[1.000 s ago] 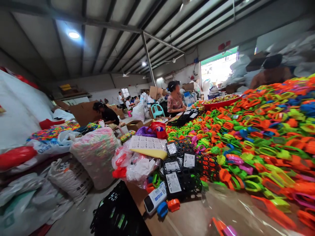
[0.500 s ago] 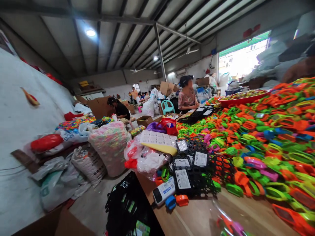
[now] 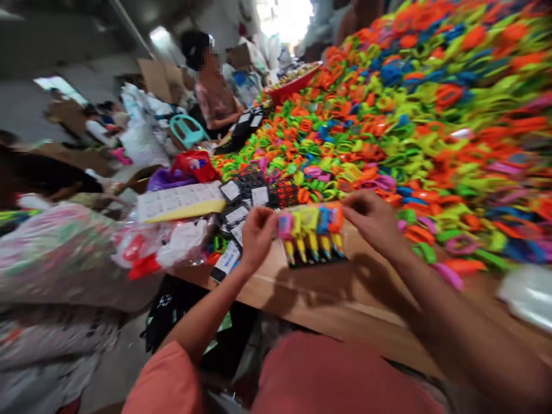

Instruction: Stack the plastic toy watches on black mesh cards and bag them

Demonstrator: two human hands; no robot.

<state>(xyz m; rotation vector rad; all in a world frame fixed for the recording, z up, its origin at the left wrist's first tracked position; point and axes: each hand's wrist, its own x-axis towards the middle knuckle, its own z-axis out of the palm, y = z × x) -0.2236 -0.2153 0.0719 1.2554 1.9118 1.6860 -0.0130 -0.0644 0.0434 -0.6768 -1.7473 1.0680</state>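
Between my two hands is a clear plastic pack holding a row of brightly coloured plastic pieces, pink, yellow, blue and orange on top with narrower yellow ends below. My left hand pinches it by the upper left edge. At the upper right corner, the thumb and fingers of my right hand are closed on it too. The pack is just over the wooden tabletop. Behind it lies a big heap of plastic toy watches in orange, green, yellow, blue and pink.
Black mesh sheets with white labels and a white-and-black device lie left of my left hand. A printed white sheet is beyond. A seated person is across the table. Full sacks stand at left. Clear plastic is at right.
The view has swung down and to the right. Both my hands have come into view, holding the pack, where only a blurred bit of clear plastic with coloured pieces showed at the bottom edge before.
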